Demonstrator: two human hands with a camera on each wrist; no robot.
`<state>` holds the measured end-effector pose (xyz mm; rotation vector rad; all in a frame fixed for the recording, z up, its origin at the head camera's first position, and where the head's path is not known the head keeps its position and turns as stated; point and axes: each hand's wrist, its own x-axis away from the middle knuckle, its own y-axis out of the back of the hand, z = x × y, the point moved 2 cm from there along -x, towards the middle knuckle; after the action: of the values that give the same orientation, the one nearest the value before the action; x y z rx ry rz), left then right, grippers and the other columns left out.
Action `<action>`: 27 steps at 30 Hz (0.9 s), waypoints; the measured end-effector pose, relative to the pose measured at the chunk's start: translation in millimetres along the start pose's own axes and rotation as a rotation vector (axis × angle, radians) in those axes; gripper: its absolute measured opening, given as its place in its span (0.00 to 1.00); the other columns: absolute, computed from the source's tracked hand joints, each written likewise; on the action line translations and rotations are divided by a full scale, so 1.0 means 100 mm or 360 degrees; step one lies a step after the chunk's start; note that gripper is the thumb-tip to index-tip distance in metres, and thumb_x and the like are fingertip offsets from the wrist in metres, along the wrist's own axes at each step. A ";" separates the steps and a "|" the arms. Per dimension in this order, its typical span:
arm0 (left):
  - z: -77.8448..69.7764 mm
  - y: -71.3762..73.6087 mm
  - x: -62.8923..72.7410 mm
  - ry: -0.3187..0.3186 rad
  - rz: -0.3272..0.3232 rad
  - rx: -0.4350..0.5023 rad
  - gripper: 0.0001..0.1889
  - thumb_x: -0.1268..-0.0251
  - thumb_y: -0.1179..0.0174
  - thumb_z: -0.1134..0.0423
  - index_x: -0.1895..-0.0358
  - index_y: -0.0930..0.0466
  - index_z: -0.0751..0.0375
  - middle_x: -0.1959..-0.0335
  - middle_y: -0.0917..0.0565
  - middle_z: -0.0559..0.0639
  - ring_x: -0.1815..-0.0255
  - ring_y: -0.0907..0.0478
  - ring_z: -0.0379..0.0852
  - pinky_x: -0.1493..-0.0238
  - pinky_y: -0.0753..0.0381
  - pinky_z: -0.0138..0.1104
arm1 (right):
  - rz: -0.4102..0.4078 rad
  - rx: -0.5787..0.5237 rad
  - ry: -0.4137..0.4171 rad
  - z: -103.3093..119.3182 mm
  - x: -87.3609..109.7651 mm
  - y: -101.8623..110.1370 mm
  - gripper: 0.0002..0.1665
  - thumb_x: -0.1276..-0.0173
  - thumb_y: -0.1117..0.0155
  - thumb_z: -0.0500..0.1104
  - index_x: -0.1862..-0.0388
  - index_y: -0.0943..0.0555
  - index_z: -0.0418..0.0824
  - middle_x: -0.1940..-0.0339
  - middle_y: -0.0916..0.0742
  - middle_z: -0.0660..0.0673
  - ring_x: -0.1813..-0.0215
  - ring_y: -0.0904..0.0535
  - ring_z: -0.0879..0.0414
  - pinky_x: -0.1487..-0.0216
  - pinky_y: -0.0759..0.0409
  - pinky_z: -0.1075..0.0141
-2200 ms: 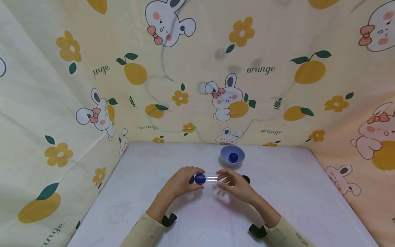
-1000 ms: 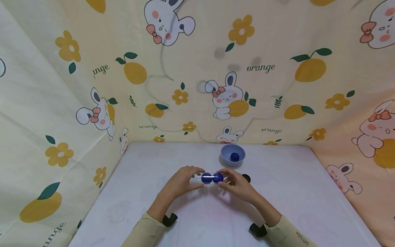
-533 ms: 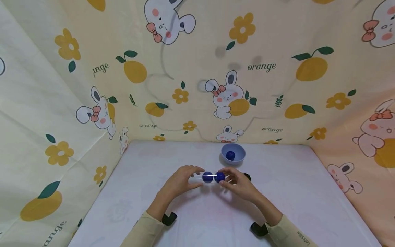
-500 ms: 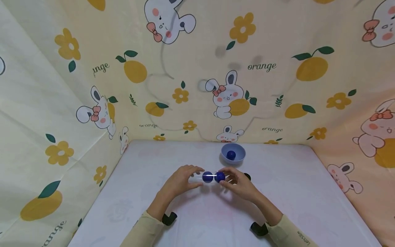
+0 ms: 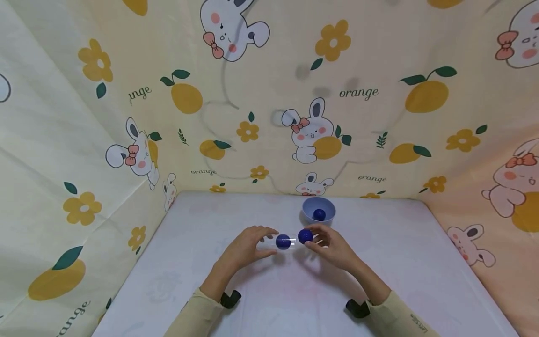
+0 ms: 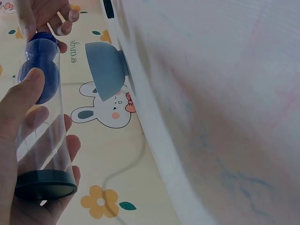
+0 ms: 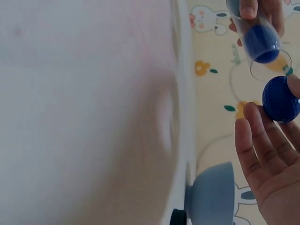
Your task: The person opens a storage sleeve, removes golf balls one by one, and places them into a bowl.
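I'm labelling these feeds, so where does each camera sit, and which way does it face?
Head: on the person's head, facing forward and down over the table; left hand and right hand show.
Left wrist: on that wrist, facing the clear tube; both hands show.
Right wrist: on that wrist, facing the held blue ball; both hands show, left at top.
Both wrist views share the tube and bowl.

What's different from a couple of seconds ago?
One blue ball has moved rightward out of the clear tube, and the right hand now pinches it. A second ball has slid rightward inside the tube. The left hand still holds the tube, and the bowl stays in place.
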<state>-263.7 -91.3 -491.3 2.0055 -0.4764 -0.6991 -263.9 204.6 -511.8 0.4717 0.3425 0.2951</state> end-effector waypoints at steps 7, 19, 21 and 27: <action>0.01 0.00 0.00 -0.0023 -0.0019 0.0021 0.27 0.31 0.24 0.50 0.32 0.18 0.49 0.48 0.11 0.45 0.51 0.14 0.47 0.47 0.14 0.39 | -0.0042 0.0058 -0.0067 0.03 -0.05 0.15 0.25 0.26 0.24 0.47 0.35 0.19 0.44 0.47 0.11 0.45 0.52 0.14 0.54 0.51 0.14 0.64; 0.00 0.01 0.01 -0.0063 -0.0027 0.0060 0.27 0.31 0.24 0.51 0.32 0.18 0.51 0.47 0.11 0.49 0.51 0.13 0.50 0.48 0.14 0.39 | -0.0154 0.0199 -0.0115 -0.06 -0.16 0.45 0.27 0.27 0.23 0.47 0.34 0.20 0.41 0.47 0.11 0.42 0.49 0.14 0.50 0.50 0.14 0.64; -0.01 0.02 0.01 -0.0056 -0.0029 0.0070 0.27 0.31 0.24 0.51 0.32 0.18 0.51 0.47 0.11 0.49 0.51 0.13 0.51 0.48 0.14 0.39 | -0.0167 0.0209 -0.0130 -0.08 -0.18 0.49 0.27 0.27 0.23 0.47 0.34 0.20 0.42 0.46 0.12 0.41 0.49 0.14 0.48 0.50 0.14 0.64; -0.03 0.04 0.01 -0.0053 -0.0030 0.0054 0.27 0.32 0.24 0.51 0.32 0.18 0.50 0.48 0.11 0.49 0.51 0.13 0.49 0.48 0.14 0.39 | -0.0181 0.0260 -0.0162 -0.16 -0.24 0.58 0.28 0.25 0.25 0.50 0.32 0.22 0.41 0.44 0.13 0.38 0.49 0.14 0.45 0.53 0.14 0.62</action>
<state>-261.4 -92.1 -487.0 2.0349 -0.4930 -0.7416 -302.8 251.4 -490.8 0.6233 0.2942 0.1326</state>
